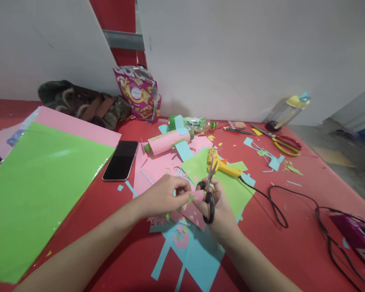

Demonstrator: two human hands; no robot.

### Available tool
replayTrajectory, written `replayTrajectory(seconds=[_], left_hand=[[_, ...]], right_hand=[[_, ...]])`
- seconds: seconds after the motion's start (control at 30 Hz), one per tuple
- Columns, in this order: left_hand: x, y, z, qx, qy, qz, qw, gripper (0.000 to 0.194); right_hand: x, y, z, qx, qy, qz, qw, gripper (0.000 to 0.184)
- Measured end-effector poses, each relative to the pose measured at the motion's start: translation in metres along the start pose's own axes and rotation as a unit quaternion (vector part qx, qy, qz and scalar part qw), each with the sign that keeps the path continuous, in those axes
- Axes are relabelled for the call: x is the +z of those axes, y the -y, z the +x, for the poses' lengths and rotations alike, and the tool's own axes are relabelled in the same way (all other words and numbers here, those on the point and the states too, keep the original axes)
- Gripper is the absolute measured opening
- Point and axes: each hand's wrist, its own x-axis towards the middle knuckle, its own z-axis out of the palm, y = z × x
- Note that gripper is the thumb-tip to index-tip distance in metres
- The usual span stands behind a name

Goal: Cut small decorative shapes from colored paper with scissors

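Observation:
My right hand (221, 213) grips black-handled scissors (208, 194), blades pointing up and away. My left hand (165, 194) pinches a small green scrap of paper (190, 198) right beside the scissor handles. Both hands hover over pink paper (158, 166), a green sheet (234, 190) and light blue cut-outs (197, 253) on the red table (292, 239). A yellow glue gun (223, 165) lies just beyond the scissors.
A black phone (120, 160) lies left of the pink paper. Large green and pink sheets (39, 182) cover the left side. A pink paper roll (168, 141), green bottle (197, 123), snack bag (139, 92), red-yellow scissors (284, 144), black cable (294, 207) and purple box (357, 239) are around.

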Motion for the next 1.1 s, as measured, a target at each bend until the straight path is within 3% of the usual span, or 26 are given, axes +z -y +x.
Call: replayTrajectory(seconds=[0.3, 0.73, 0.87, 1.1], left_hand=[[0.000, 0.000, 0.001, -0.013, 0.035, -0.023, 0.999, 0.024], [0.009, 0.006, 0.003, 0.017, -0.008, 0.013, 1.000, 0.026], [0.001, 0.006, 0.004, 0.010, -0.046, -0.009, 0.999, 0.023], [-0.020, 0.004, 0.001, -0.028, -0.171, -0.079, 0.982, 0.022]], right_hand=[[-0.004, -0.003, 0.002, -0.020, -0.039, 0.006, 0.999, 0.041], [-0.003, -0.003, 0.001, -0.019, -0.031, -0.009, 0.999, 0.037], [-0.001, -0.002, 0.000, 0.015, -0.022, -0.004, 1.000, 0.038], [-0.001, -0.007, -0.001, 0.055, 0.074, 0.024, 0.995, 0.042]])
